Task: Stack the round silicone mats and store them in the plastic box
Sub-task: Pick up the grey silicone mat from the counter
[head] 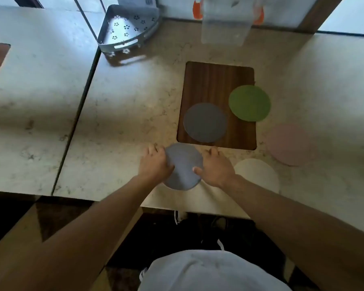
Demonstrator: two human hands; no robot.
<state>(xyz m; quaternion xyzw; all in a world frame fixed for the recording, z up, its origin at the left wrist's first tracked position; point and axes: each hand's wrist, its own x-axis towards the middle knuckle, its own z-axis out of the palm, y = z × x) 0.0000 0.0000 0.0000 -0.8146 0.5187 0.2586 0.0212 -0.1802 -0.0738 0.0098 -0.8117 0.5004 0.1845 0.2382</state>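
A blue-grey round mat [183, 166] lies near the counter's front edge. My left hand [156, 163] grips its left edge and my right hand [215, 168] grips its right edge, thumb on top. A darker grey mat [205, 122] rests on the inset wooden board [212, 80]. A green mat [249, 102] overlaps the board's right edge. A pink mat [289, 143] lies on the counter to the right. A cream mat [257, 174] sits just right of my right hand. The clear plastic box [225, 19] stands at the back of the counter.
A grey perforated corner rack [128, 28] stands at the back left. A dark seam [80, 110] divides this marble counter from another on the left. The counter's front edge [198, 210] runs just below my hands.
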